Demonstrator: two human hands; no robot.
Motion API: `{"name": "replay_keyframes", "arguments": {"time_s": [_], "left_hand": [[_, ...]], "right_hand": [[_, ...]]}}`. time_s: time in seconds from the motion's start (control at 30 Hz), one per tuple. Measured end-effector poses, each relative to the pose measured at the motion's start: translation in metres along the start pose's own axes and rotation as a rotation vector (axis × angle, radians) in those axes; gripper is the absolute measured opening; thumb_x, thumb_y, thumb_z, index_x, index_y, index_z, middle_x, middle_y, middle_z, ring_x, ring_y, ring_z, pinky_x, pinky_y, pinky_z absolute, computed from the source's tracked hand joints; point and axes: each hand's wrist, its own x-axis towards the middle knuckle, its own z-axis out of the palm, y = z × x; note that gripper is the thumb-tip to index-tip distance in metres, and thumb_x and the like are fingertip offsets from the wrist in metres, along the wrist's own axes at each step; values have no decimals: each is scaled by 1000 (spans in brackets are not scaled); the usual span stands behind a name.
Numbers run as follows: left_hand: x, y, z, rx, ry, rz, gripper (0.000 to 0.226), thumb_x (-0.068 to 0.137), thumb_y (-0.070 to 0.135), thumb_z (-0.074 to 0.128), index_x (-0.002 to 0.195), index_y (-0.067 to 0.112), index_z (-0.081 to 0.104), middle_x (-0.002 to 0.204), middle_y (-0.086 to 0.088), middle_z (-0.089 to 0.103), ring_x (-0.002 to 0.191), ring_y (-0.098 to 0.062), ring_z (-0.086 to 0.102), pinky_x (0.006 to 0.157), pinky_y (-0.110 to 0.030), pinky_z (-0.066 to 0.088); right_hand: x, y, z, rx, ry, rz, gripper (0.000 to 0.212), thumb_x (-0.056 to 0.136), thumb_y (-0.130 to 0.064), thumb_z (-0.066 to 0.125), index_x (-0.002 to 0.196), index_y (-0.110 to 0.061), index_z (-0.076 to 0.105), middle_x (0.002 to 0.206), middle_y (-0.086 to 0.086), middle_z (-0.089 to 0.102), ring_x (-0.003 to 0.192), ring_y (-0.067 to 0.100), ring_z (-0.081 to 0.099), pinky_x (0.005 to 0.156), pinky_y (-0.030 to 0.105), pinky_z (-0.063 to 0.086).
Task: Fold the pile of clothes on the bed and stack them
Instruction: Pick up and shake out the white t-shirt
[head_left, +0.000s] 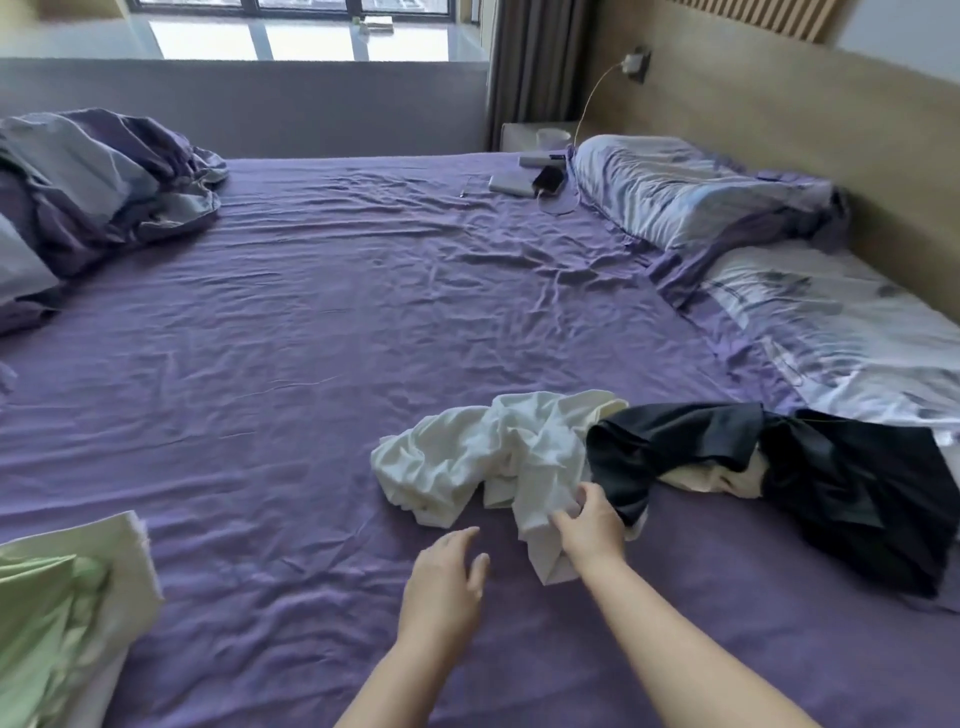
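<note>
Two unfolded garments are shown crumpled on the purple bed: a white garment and, touching it on the side away from the left hand, a dark garment with a pale layer caught in its folds. The near edge of the white garment is pinched by the right hand, its fingers curled into the cloth; this grip is closed on fabric. Just beside it, the left hand is held above the sheet with fingers spread and relaxed, nothing being held. The step in hand is judged to be the picking out of the white garment from the pile. The next move would call for a second hold by the left hand, so that the cloth can be lifted clear of the dark garment and laid flat. Well apart from both hands, to the left, a stack of folded clothes is seen at the bed's near edge. Pillows and a bunched duvet lie far beyond.
</note>
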Motion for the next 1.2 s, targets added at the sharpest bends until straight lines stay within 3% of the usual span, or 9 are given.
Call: {"name": "replay_keyframes", "arguments": {"time_s": [0.1,0.27,0.37,0.43,0.6,0.9,1.03,1.1,1.2], "left_hand": [[10,34,20,-214,-23,-85,42,93,18,54,134,19,49,135,5,54,124,-10,48,99,-18,33],[12,88,13,-340,0,-26,54,80,22,68,131,25,50,126,9,55,118,-7,51,98,-19,38],[15,130,-21,-482,91,-21,15,80,42,65,91,31,65,91,7,69,89,-5,63,81,-24,50],[16,162,-56,-518,154,13,12,88,30,64,76,26,65,76,7,68,74,-4,62,70,-21,46],[9,237,-153,-717,185,57,17,97,15,51,82,14,58,81,-7,58,77,-17,55,76,-43,50],[-79,338,-328,-884,58,192,18,98,13,44,93,19,61,81,-2,57,68,-11,52,56,-24,40],[-137,356,-373,-864,-35,267,16,97,16,47,97,16,64,79,-1,60,68,-14,55,58,-26,44],[-165,354,-386,-854,-46,272,15,96,19,51,99,13,65,82,-4,60,71,-16,55,62,-29,45],[-207,340,-395,-835,-55,252,34,84,34,61,102,6,66,83,-6,60,72,-17,55,62,-29,47]], "right_hand": [[2,-2,-13,80,-25,-58,18,87,-12,60,103,-7,64,100,6,67,90,19,57,70,24,36],[-20,-38,-60,303,-192,-287,7,82,-18,68,88,-15,70,81,-6,70,82,11,65,76,26,51],[-35,-77,-109,442,-242,-390,10,79,-19,68,83,-10,69,79,5,72,79,16,68,77,37,54],[-46,-104,-150,490,-258,-465,8,84,-13,67,83,-6,69,77,3,71,74,10,67,70,26,53],[-69,-150,-243,510,-210,-626,17,85,-10,66,85,-27,68,88,-9,70,88,8,65,85,24,49],[-161,-207,-325,361,-272,-812,59,79,-28,72,133,-24,47,127,-14,50,118,3,47,98,28,44],[-230,-223,-338,501,-417,-801,30,78,-28,72,107,-22,65,98,-14,67,90,-1,62,75,11,47],[-264,-220,-341,579,-450,-762,9,81,-21,71,83,-12,69,75,-5,66,70,11,62,64,18,48],[-307,-206,-346,640,-462,-709,23,74,-30,72,74,-7,68,70,5,65,66,18,60,63,31,47]]}}
